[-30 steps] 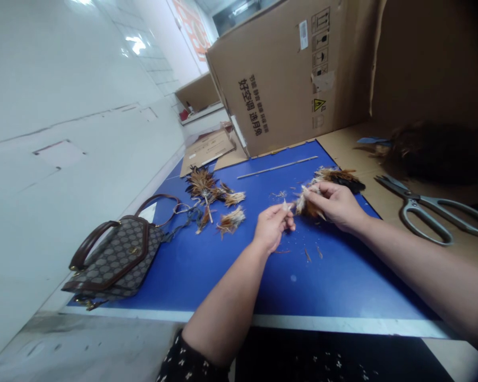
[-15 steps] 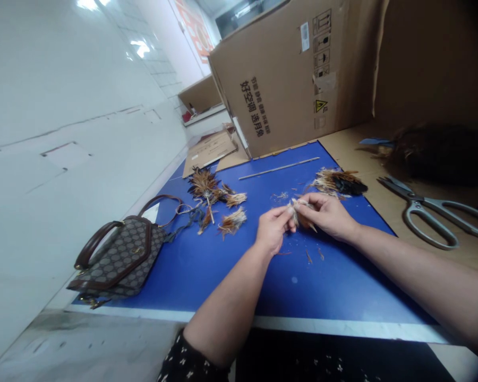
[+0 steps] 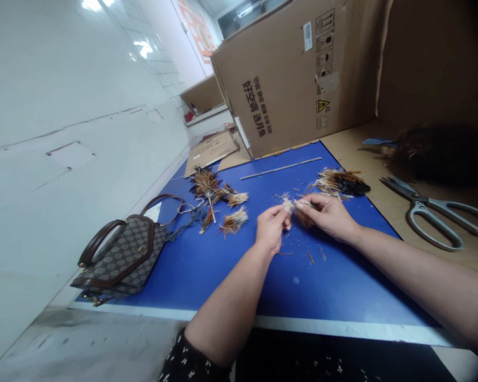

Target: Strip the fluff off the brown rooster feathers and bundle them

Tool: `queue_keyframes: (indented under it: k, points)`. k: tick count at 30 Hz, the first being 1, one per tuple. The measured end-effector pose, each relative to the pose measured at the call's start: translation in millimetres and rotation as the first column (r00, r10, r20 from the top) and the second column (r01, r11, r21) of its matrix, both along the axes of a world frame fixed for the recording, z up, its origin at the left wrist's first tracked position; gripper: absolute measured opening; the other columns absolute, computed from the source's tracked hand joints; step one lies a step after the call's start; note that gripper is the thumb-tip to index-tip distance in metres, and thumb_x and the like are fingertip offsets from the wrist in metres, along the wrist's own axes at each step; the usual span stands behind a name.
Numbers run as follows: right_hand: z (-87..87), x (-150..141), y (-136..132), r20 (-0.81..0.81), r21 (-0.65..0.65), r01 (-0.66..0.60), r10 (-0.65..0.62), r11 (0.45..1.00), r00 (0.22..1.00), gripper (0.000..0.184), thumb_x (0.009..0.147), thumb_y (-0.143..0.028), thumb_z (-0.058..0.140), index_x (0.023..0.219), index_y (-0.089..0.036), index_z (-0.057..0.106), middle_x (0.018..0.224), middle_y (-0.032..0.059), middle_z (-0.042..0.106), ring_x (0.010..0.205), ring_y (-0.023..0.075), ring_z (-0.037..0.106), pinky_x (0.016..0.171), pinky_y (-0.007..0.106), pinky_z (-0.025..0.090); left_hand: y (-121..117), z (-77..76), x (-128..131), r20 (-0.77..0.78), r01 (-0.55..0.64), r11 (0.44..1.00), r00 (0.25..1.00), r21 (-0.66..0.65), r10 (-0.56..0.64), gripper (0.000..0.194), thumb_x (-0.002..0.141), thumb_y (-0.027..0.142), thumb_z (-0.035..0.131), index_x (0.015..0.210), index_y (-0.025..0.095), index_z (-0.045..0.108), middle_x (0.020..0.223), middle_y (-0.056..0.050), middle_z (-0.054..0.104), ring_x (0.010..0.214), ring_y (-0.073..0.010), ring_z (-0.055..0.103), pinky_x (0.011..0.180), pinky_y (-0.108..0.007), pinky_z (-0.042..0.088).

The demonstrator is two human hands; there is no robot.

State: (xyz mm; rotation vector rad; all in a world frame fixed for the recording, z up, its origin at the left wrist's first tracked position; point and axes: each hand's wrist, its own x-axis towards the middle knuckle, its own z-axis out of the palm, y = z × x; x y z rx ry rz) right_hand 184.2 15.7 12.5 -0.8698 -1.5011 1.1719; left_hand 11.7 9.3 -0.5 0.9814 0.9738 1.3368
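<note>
Over the blue tabletop [image 3: 207, 276], my left hand [image 3: 271, 227] pinches pale fluffy bits at the quill end of some feathers. Close beside it my right hand [image 3: 327, 216] is closed on a small bunch of brown feathers [image 3: 304, 218], partly hidden under its fingers. Loose feather scraps [image 3: 310, 257] and pale fluff lie around both hands. Behind my right hand rests a pile of tan and black feathers [image 3: 336, 181]. Off to the left lie a brown feather cluster on a stick [image 3: 205, 183] and small feather bunches, one of them pale-tipped [image 3: 234, 220].
Large scissors [image 3: 434, 209] lie on cardboard at the right, near a dark feathery mass [image 3: 442, 154]. A patterned handbag [image 3: 123, 254] stands at the left edge by the white wall. A thin rod [image 3: 281, 168] lies toward the back, before a big cardboard box [image 3: 282, 90].
My left hand has drawn slightly away from my right, with pale fluff now showing at its fingertips. The feathers under my right hand look blurred. The view has shifted a little.
</note>
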Motion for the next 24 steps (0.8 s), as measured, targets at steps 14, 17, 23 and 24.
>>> queue_keyframes:
  k: [14,17,23,24]
  points:
    - [0.2,-3.1,-1.1,-0.092,-0.071,-0.080,0.073,0.994,0.993,0.047,0.091,-0.060,0.077,0.075,-0.020,0.060,0.055,-0.0022,0.061,0.049,0.0114,0.053,0.052,0.026,0.040,-3.2,1.5,1.4,0.067,0.121,0.993,0.990,-0.007,-0.120,0.045,0.075,0.043,0.092,0.103,0.011,0.081,0.063,0.001,0.059,0.054,-0.0082,0.049,0.052,-0.025,0.036]
    - [-1.8,-0.8,0.8,-0.078,-0.092,-0.103,0.095,0.990,0.992,0.047,0.087,-0.060,0.082,0.075,-0.020,0.060,0.058,-0.0011,0.065,0.049,0.0110,0.053,0.051,0.026,0.041,-2.9,1.4,-0.1,0.080,0.168,0.986,0.983,-0.009,-0.167,0.045,0.076,0.043,0.091,0.105,0.010,0.081,0.063,0.001,0.059,0.054,-0.0085,0.049,0.052,-0.025,0.035]
    - [-1.4,1.3,0.5,-0.050,-0.127,-0.149,0.143,0.981,0.988,0.049,0.085,-0.062,0.082,0.076,-0.019,0.061,0.064,0.0014,0.070,0.049,0.0105,0.054,0.051,0.025,0.044,-3.1,5.1,-1.3,0.108,0.203,0.979,0.973,0.014,-0.203,0.040,0.073,0.041,0.093,0.095,0.010,0.079,0.060,0.001,0.056,0.055,-0.0086,0.048,0.052,-0.024,0.033]
    - [-0.4,1.1,-0.2,-0.051,-0.134,-0.151,0.146,0.979,0.988,0.048,0.085,-0.062,0.083,0.077,-0.019,0.062,0.065,0.0015,0.070,0.050,0.0105,0.054,0.051,0.025,0.044,-3.2,5.5,-0.9,0.105,0.191,0.981,0.976,0.024,-0.193,0.040,0.073,0.041,0.093,0.093,0.010,0.078,0.059,0.001,0.055,0.054,-0.0084,0.048,0.052,-0.024,0.032]
